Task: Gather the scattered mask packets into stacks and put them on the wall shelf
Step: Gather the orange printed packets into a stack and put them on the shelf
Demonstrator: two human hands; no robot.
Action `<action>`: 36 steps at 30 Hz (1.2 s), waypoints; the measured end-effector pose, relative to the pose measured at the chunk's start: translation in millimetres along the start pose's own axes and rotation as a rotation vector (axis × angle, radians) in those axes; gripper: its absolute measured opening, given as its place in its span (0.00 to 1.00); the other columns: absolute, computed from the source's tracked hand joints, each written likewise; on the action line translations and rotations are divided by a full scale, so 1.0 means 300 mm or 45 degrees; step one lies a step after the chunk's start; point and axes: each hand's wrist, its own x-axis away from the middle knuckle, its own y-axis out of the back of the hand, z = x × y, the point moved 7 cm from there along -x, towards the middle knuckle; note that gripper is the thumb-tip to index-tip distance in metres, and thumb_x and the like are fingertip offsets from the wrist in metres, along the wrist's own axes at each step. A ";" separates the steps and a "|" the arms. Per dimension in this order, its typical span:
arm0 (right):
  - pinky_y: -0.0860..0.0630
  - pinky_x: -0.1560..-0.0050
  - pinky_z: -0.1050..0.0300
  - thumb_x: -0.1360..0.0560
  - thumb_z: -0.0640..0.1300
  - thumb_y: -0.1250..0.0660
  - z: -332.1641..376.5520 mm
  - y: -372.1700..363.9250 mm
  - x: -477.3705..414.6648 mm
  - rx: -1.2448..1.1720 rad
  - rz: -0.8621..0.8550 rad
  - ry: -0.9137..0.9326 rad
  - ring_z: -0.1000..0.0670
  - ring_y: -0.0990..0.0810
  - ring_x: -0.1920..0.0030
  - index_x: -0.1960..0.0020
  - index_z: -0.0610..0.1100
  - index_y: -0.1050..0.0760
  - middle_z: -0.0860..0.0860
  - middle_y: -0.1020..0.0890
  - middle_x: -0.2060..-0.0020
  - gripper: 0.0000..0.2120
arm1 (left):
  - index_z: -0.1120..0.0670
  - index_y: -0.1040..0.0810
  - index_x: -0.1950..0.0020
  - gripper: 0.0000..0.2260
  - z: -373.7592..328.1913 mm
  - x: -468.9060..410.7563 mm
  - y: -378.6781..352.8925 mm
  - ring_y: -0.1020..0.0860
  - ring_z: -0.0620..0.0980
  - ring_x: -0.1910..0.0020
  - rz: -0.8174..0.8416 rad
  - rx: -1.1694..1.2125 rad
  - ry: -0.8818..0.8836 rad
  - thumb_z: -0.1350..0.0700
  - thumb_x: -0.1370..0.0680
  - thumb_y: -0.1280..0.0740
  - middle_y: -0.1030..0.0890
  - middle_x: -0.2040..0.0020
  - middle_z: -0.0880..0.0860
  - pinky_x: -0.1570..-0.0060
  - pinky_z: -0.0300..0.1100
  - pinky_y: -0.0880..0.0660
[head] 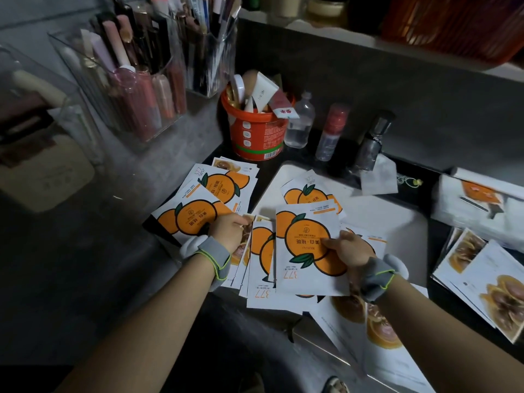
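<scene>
Several white mask packets printed with oranges lie scattered over the dark counter. My right hand (347,249) pinches the top packet (304,245) of a loose pile in the middle, thumb on its printed face. My left hand (229,231) grips the near corner of a fanned group of orange packets (209,199) at the left. Another orange packet (309,191) lies farther back on a white tray (397,222). Packets with a brown fruit picture (487,282) sit stacked at the right. The wall shelf (326,26) runs along the top.
An orange tub of tubes (255,134) stands behind the packets, with a clear bottle (300,123), a red-capped bottle (331,131) and a dark bottle (371,143) beside it. Clear organisers of cosmetics (133,80) fill the left. A red basket (453,24) sits on the shelf.
</scene>
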 end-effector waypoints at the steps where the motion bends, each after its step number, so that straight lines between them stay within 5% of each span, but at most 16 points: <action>1: 0.30 0.70 0.67 0.24 0.37 0.35 -0.003 0.000 -0.002 0.000 -0.007 0.008 0.49 0.26 0.63 0.48 0.40 0.25 0.43 0.22 0.53 0.05 | 0.62 0.20 0.43 0.19 0.004 0.006 0.001 0.25 0.60 0.39 0.000 -0.012 0.013 0.70 0.23 0.48 0.21 0.39 0.60 0.38 0.48 0.27; 4: 0.33 0.77 0.74 0.24 0.36 0.36 -0.006 -0.002 0.002 0.030 -0.029 0.009 0.52 0.28 0.66 0.54 0.41 0.26 0.45 0.24 0.56 0.01 | 0.64 0.21 0.44 0.17 0.023 0.008 -0.007 0.22 0.58 0.47 0.018 0.059 0.067 0.71 0.24 0.47 0.20 0.46 0.61 0.45 0.45 0.25; 7: 0.30 0.63 0.61 0.24 0.36 0.35 -0.024 -0.016 -0.005 0.031 -0.024 -0.008 0.45 0.25 0.56 0.51 0.41 0.26 0.45 0.23 0.53 0.03 | 0.63 0.25 0.58 0.12 0.040 0.038 -0.060 0.24 0.48 0.73 0.213 0.132 0.209 0.71 0.22 0.47 0.24 0.68 0.56 0.69 0.33 0.27; 8: 0.30 0.56 0.59 0.24 0.36 0.35 -0.029 -0.020 -0.005 0.028 -0.026 -0.016 0.45 0.25 0.54 0.52 0.42 0.26 0.44 0.22 0.52 0.02 | 0.59 0.30 0.64 0.13 0.041 0.045 -0.076 0.26 0.46 0.75 0.258 0.105 0.235 0.70 0.22 0.46 0.27 0.71 0.52 0.70 0.32 0.28; 11: 0.32 0.50 0.55 0.24 0.37 0.35 -0.045 -0.025 -0.015 0.035 -0.030 -0.020 0.44 0.25 0.52 0.57 0.43 0.26 0.44 0.21 0.52 0.04 | 0.54 0.23 0.59 0.14 0.022 0.062 -0.068 0.25 0.52 0.58 0.141 0.042 0.197 0.68 0.24 0.43 0.24 0.62 0.52 0.50 0.45 0.25; 14: 0.29 0.46 0.53 0.25 0.38 0.34 -0.052 -0.023 -0.021 0.039 -0.044 -0.020 0.43 0.24 0.50 0.51 0.42 0.26 0.44 0.21 0.51 0.03 | 0.65 0.23 0.41 0.16 0.012 0.055 -0.080 0.24 0.58 0.52 0.148 0.049 0.119 0.70 0.23 0.45 0.22 0.46 0.60 0.52 0.46 0.27; 16: 0.27 0.40 0.47 0.26 0.39 0.33 -0.065 -0.023 -0.031 0.039 -0.050 -0.021 0.40 0.22 0.47 0.50 0.43 0.24 0.43 0.19 0.48 0.05 | 0.67 0.25 0.38 0.16 0.007 0.051 -0.095 0.23 0.62 0.54 0.184 0.040 0.113 0.70 0.22 0.46 0.22 0.45 0.64 0.55 0.47 0.25; 20: 0.27 0.38 0.40 0.29 0.42 0.31 -0.103 -0.021 -0.061 0.058 -0.070 -0.038 0.38 0.21 0.45 0.49 0.45 0.22 0.42 0.18 0.46 0.08 | 0.67 0.24 0.40 0.15 0.012 0.036 -0.101 0.24 0.66 0.40 0.136 -0.087 0.188 0.68 0.23 0.44 0.22 0.40 0.67 0.40 0.54 0.25; 29: 0.26 0.39 0.41 0.30 0.45 0.31 -0.103 -0.022 -0.060 0.088 -0.073 -0.057 0.38 0.21 0.45 0.47 0.44 0.22 0.43 0.18 0.46 0.13 | 0.67 0.24 0.40 0.15 -0.024 0.040 -0.080 0.24 0.66 0.40 0.010 -0.125 0.189 0.67 0.23 0.44 0.22 0.41 0.67 0.39 0.56 0.26; 36: 0.26 0.38 0.41 0.28 0.43 0.31 -0.077 -0.022 -0.040 0.064 -0.116 -0.041 0.38 0.22 0.45 0.49 0.46 0.23 0.42 0.18 0.46 0.08 | 0.63 0.24 0.39 0.15 -0.037 0.052 -0.085 0.24 0.64 0.39 0.012 0.135 0.216 0.67 0.24 0.40 0.22 0.39 0.64 0.37 0.54 0.27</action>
